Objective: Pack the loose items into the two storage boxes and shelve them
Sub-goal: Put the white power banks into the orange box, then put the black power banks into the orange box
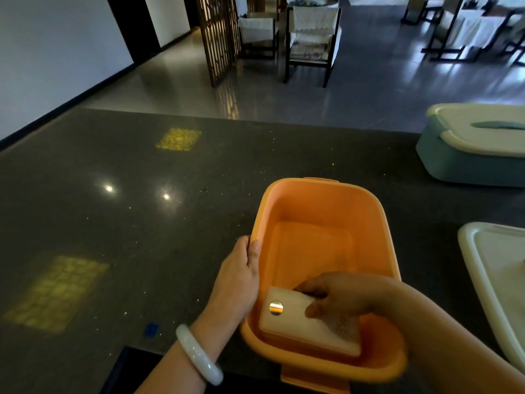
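Dark speckled polished stone counter (142, 223), dim room with chairs behind. Open orange plastic storage box (326, 211) near counter edge. Left hand (238, 277) grips its left rim, thumb over lip. Right hand (341, 297) pinches flat cream rectangular case with round metal button (301, 322), fingers curled on far edge, thumb on top. Case inside box's near end, tilted, long axis running left-right, button toward left. Likely next: lower, release. Lidded teal storage box (466, 163) far right, well apart; pale lid (488, 268) beside.

Orange box (326, 206); cream case (301, 322); teal box (454, 163); dark speckled counter (142, 223).
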Action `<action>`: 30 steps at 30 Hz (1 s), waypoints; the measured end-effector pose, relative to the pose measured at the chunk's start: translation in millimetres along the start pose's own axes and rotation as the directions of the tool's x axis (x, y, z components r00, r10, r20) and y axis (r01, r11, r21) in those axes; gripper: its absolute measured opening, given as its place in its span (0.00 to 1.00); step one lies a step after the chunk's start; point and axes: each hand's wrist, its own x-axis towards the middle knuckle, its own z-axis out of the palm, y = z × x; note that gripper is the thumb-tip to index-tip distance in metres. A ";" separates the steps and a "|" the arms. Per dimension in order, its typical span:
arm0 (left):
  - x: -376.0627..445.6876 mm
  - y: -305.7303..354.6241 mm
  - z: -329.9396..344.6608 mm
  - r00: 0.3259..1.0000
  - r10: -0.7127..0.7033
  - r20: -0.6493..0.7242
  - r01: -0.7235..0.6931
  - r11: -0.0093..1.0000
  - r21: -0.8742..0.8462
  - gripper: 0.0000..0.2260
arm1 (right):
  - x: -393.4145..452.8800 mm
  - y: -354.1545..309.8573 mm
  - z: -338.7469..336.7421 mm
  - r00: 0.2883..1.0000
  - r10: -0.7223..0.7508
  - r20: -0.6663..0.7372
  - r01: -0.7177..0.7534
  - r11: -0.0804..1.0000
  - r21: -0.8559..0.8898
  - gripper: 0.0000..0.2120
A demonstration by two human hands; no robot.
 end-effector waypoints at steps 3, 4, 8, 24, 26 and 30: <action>-0.4 1.2 -0.1 1.000 0.000 -0.003 0.000 1.000 0.001 0.22 | 0.0 -0.7 0.2 1.000 -0.005 0.005 0.005 1.000 0.000 0.24; 0.2 1.6 0.0 1.000 0.002 -0.001 -0.002 1.000 -0.006 0.22 | 0.4 -0.8 0.5 1.000 -0.007 0.005 0.006 1.000 0.003 0.24; 0.5 0.1 0.4 1.000 0.011 -0.010 -0.011 1.000 -0.002 0.23 | 1.6 -0.4 2.2 1.000 -0.021 -0.006 0.021 1.000 0.003 0.23; -24.4 -38.8 -47.5 0.935 0.110 -0.338 -0.035 0.975 0.220 0.18 | -26.5 -101.1 -29.6 0.756 -0.401 -0.518 0.241 0.905 -0.349 0.22; -39.0 -57.0 -69.9 0.904 0.120 -0.411 0.020 0.947 0.321 0.19 | -20.4 -137.8 -18.3 0.740 -0.476 -0.475 0.251 0.851 -0.462 0.24; -69.4 -98.0 -112.8 0.854 0.089 -0.513 0.147 0.904 0.402 0.19 | 1.4 -198.7 17.2 0.733 -0.585 -0.349 0.307 0.741 -0.597 0.26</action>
